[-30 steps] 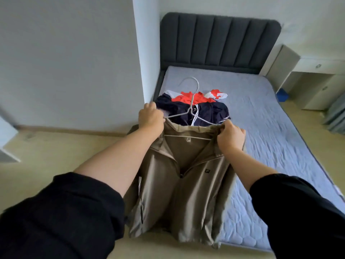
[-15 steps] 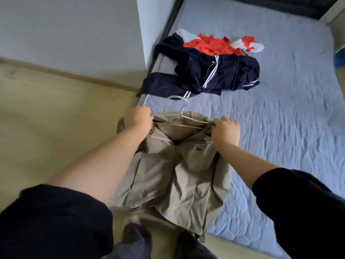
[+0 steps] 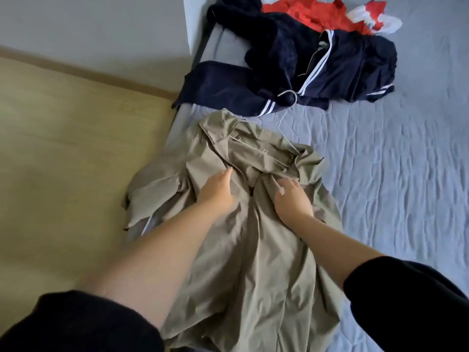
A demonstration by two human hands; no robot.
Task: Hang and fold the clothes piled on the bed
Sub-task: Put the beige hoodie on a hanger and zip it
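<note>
A khaki zip-front jacket (image 3: 256, 250) lies spread front-up on the near left part of the bed (image 3: 396, 168), its left sleeve hanging over the bed's edge. A white wire hanger (image 3: 295, 97) sits inside the collar, its hook pointing away from me and touching the clothes pile. My left hand (image 3: 218, 190) rests on the jacket's left front, just beside the zip. My right hand (image 3: 291, 198) rests on the right front, fingertips touching the fabric below the collar. Neither hand visibly grips anything.
A pile with a navy garment with white stripes (image 3: 304, 59) and a red and white one (image 3: 319, 13) lies further up the bed. Pale wooden floor (image 3: 66, 153) and a grey wall (image 3: 96, 29) are to the left.
The jacket, held up by the shoulders a second ago, now lies flat on the bed. Both hands let go of the shoulders and moved down onto its front beside the zip.
</note>
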